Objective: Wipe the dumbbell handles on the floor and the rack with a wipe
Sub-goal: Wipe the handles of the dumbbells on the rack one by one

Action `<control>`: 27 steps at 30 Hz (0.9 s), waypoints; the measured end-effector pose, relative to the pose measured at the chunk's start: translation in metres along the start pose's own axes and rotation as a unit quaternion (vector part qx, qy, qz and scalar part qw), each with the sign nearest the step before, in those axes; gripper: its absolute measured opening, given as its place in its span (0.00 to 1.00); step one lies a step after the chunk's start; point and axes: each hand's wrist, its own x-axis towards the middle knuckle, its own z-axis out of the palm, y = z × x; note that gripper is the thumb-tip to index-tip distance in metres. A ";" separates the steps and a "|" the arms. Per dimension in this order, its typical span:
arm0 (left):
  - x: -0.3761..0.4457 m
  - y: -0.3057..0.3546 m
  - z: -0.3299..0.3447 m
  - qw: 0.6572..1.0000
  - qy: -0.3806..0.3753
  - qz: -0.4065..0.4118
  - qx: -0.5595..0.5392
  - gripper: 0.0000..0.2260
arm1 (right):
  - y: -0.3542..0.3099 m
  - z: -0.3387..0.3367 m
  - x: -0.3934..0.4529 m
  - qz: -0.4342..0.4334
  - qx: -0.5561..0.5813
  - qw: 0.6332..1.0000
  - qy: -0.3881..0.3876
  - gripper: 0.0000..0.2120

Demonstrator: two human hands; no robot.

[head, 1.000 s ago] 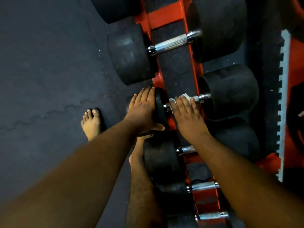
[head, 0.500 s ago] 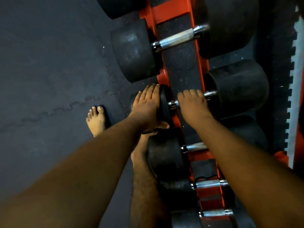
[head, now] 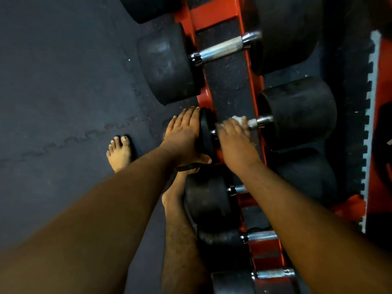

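Wipe (head: 239,119) clenched in right grip (head: 233,136) on dumbbell handle (head: 257,122); left grip (head: 182,132) released.

Dim, soft, wide-angle edge distortion

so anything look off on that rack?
Nothing damaged or spilled. One oddity: the dumbbell under the right hand has a thin near plate, steadied by the left hand, but a thick far head. The wipe sits on its handle.
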 end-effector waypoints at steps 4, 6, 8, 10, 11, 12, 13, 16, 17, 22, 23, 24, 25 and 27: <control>0.000 0.001 -0.004 1.000 -0.020 -0.001 0.003 0.66 | 0.004 0.000 0.001 -0.051 0.067 0.996 -0.008 0.26; 0.000 0.002 -0.004 1.000 -0.022 -0.001 0.005 0.66 | 0.006 0.001 -0.010 -0.060 0.102 0.993 0.007 0.27; 0.001 0.002 -0.004 1.000 -0.020 -0.003 0.004 0.66 | 0.002 0.007 -0.031 -0.056 0.165 0.985 0.021 0.28; 0.001 0.001 -0.004 1.000 -0.018 -0.007 0.003 0.66 | -0.006 0.017 -0.054 0.049 0.268 0.962 0.005 0.26; 0.001 0.000 -0.004 1.000 -0.018 -0.007 0.001 0.66 | -0.011 0.023 -0.062 0.150 0.331 0.931 0.009 0.24; 0.001 -0.001 -0.004 1.000 -0.018 -0.007 -0.001 0.66 | -0.014 0.025 -0.066 0.269 0.416 0.868 0.036 0.21; 0.001 -0.002 -0.004 1.000 -0.018 -0.007 -0.002 0.66 | -0.014 0.027 -0.062 0.389 0.530 0.750 0.074 0.18; 0.002 -0.001 -0.003 1.000 -0.018 -0.009 0.001 0.67 | -0.012 0.021 -0.029 0.539 0.770 0.304 0.153 0.13; 0.003 0.000 -0.004 1.000 -0.016 -0.011 0.005 0.67 | -0.014 0.016 -0.014 0.528 0.801 0.225 0.168 0.14; 0.001 0.001 -0.005 1.000 -0.022 -0.014 0.006 0.66 | -0.017 -0.023 0.034 0.514 0.819 0.163 0.195 0.02; 0.001 0.000 -0.005 1.000 -0.023 -0.015 0.003 0.66 | -0.007 -0.028 0.035 0.508 0.819 0.154 0.219 0.02; 0.001 0.000 -0.005 1.000 -0.023 -0.015 0.001 0.66 | 0.001 -0.033 0.034 0.505 0.816 0.145 0.240 0.04; 0.001 0.000 -0.005 1.000 -0.023 -0.015 0.001 0.66 | 0.006 -0.036 0.033 0.510 0.810 0.139 0.254 0.04; 0.001 0.002 -0.005 1.000 -0.022 -0.016 0.002 0.66 | 0.002 -0.034 0.031 0.527 0.795 0.177 0.242 0.02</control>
